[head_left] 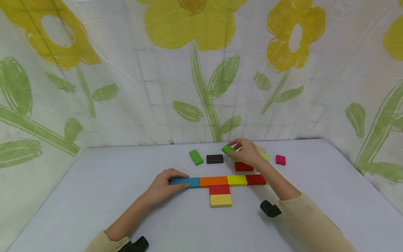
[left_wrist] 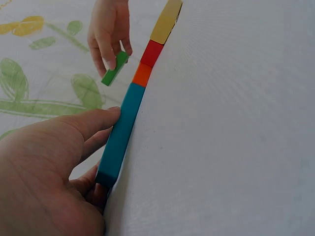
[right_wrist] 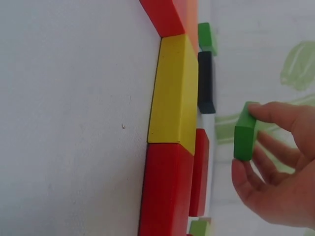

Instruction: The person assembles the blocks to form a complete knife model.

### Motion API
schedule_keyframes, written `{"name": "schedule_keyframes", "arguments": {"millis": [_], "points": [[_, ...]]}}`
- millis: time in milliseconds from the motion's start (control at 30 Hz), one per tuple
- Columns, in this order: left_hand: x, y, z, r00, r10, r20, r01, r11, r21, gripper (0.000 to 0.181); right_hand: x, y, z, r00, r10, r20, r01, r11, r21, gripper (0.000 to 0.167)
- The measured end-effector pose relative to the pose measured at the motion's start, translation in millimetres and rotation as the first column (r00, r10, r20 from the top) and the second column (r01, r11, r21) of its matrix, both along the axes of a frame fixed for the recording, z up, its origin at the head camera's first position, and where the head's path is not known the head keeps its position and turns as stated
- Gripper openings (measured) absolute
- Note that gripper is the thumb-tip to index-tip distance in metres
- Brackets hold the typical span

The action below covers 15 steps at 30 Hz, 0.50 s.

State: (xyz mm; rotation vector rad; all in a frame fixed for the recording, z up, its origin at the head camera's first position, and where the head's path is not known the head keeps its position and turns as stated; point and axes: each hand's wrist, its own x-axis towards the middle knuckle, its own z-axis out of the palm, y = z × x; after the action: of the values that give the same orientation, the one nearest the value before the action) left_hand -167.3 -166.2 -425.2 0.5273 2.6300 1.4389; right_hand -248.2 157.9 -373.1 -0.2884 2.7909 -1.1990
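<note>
My left hand (head_left: 165, 183) pinches the left end of a blue block (head_left: 193, 182) between thumb and fingers, while the block lies on the table. To its right, end to end, run an orange block (head_left: 214, 181), a yellow block (head_left: 237, 180) and a red block (head_left: 255, 179). Below the orange one lie a second red block (head_left: 219, 189) and a pale yellow block (head_left: 221, 201). Behind the row, my right hand (head_left: 248, 152) pinches a green block (right_wrist: 244, 132) between thumb and fingertips, raised off the table. The right forearm partly hides the row's right end.
Loose blocks lie toward the table's far edge: another green block (head_left: 196, 157), a dark block (head_left: 214, 159), a red block (head_left: 244, 167), a light green block (head_left: 265, 156) and a pink block (head_left: 280, 160). A flower-patterned curtain (head_left: 132, 115) hangs behind the white table (head_left: 94, 182).
</note>
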Motion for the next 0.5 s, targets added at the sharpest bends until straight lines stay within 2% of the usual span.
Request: {"name": "schedule_keyframes", "arguments": {"millis": [333, 500], "points": [[-0.1, -0.5, 0.6, 1.0, -0.003, 0.002, 0.003, 1.0, -0.007, 0.028, 22.0, 7, 5.2, 0.993, 0.098, -0.07, -0.1, 0.995, -0.02, 0.037], [0.2, -0.3, 0.4, 1.0, -0.004, 0.004, 0.004, 1.0, -0.009, 0.028, 37.4, 9, 8.2, 0.988, 0.136, -0.067, -0.139, 0.99, -0.039, 0.038]]}}
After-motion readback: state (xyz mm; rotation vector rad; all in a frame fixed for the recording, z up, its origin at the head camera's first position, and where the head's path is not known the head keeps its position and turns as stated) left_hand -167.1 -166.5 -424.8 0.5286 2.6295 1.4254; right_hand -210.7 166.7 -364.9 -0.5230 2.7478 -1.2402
